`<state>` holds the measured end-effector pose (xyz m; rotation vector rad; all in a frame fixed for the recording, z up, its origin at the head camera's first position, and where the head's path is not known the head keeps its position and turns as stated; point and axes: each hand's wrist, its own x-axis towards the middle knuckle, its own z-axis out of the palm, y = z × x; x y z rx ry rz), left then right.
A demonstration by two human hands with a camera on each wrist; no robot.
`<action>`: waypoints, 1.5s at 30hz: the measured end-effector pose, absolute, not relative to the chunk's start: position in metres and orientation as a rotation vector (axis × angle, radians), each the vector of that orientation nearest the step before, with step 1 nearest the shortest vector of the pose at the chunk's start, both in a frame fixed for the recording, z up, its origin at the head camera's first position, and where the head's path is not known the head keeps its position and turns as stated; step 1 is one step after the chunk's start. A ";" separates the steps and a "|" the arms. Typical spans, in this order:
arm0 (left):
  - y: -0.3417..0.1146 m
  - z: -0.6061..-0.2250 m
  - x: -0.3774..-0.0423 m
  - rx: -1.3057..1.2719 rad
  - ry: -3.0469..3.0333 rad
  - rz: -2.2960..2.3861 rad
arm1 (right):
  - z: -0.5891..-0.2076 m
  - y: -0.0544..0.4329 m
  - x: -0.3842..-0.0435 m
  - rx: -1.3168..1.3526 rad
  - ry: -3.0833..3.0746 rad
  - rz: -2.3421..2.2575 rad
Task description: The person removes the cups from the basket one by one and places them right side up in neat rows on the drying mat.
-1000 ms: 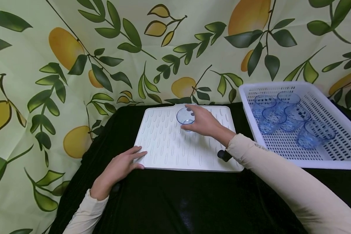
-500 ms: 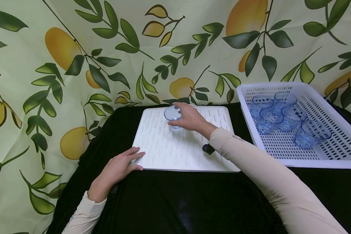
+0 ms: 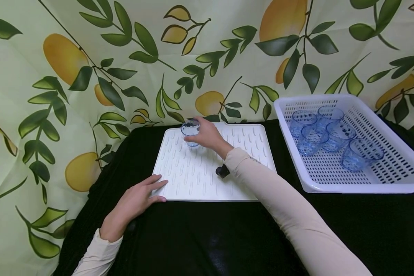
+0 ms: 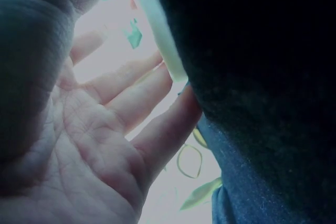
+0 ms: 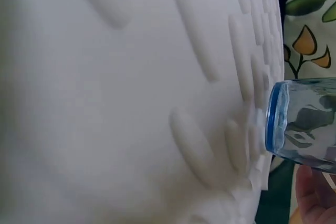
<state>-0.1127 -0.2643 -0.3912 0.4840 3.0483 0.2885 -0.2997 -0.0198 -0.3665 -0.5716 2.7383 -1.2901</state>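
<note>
Shifted left: your blue tumbler (image 3: 187,128), toward the far left corner of the white ridged drying mat (image 3: 196,172)

You pinch it upright between the thumb and fingers of your right hand (image 3: 209,134), over the far left part of the mat; whether its base touches the ridges, I cannot tell. Your left hand (image 3: 134,201), fingers spread, touches the mat's near left corner, as it did a second ago. Raised oblong ridges run in rows over the mat's pale top. Beneath the mat, black cloth (image 3: 207,234) covers the surface and shows on all sides. To the mat's right you have a white slotted basket (image 3: 358,188) with five blue tumblers (image 3: 362,155) inside. Behind the mat hangs a cream backdrop (image 3: 127,17), creased and printed with yellow fruit and green leaves.
</note>
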 end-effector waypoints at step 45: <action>-0.265 -0.389 -0.114 0.450 3.013 0.296 | -0.383 -0.032 -0.293 -0.434 2.682 -1.430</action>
